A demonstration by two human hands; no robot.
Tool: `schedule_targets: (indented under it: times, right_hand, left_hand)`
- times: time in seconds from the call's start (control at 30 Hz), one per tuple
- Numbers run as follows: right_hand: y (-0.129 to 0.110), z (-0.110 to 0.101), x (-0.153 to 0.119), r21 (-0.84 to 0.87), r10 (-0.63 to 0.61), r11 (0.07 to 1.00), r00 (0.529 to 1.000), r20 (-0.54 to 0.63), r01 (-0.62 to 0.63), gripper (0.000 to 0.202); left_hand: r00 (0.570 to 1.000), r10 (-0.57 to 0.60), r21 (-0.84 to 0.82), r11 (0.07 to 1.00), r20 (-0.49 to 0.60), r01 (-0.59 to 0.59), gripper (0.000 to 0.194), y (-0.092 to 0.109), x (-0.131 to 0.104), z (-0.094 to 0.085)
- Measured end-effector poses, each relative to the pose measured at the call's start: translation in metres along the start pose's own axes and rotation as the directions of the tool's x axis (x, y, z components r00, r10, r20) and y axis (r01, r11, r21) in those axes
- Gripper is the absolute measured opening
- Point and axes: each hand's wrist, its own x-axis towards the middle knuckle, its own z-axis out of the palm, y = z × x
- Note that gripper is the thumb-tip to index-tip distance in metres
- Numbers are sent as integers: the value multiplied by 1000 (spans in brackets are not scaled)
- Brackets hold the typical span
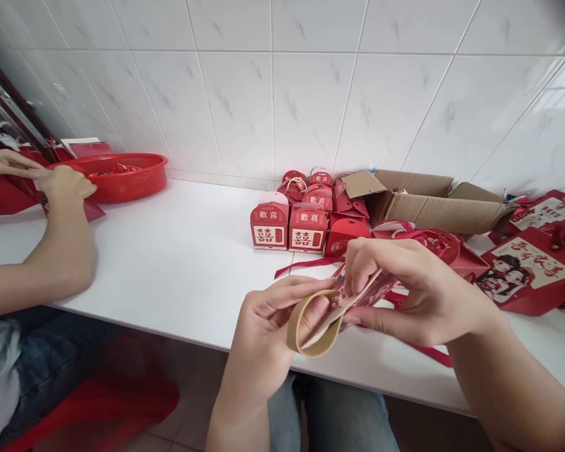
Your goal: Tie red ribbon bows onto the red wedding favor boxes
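Observation:
In front of me both hands are at a thin stack of red printed cards (365, 292), held edge-up above the table. A wide tan band (329, 342), looped open like a rubber band, hangs around the near end of the stack. My left hand (273, 326) is closed on the band and that end of the cards, its thumb inside the loop. On the other side my right hand (405, 289) pinches the stack between thumb and fingers. Red ribbon (428, 355) lies on the table beneath my right hand.
Several small red gift boxes (269, 223) stand by the wall, with an open cardboard box (433, 207) to their right. Larger red printed bags (532, 270) are at far right. Leftward, a co-worker's hands (63, 185) are near a red basin (136, 179).

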Motion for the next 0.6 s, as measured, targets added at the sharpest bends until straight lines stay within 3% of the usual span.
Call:
schedule_targets:
  times: [0.43, 0.6]
  right_hand:
    - [-2, 2, 2, 25, 4, 1000, 1000, -17, -4, 23]
    - [-5, 1, -1, -2, -41, 999, 998, -55, 41, 25]
  left_hand:
    - [993, 90, 132, 986, 72, -99, 19, 5, -4, 0]
    - [980, 160, 160, 971, 117, -177, 36, 4, -10, -2]
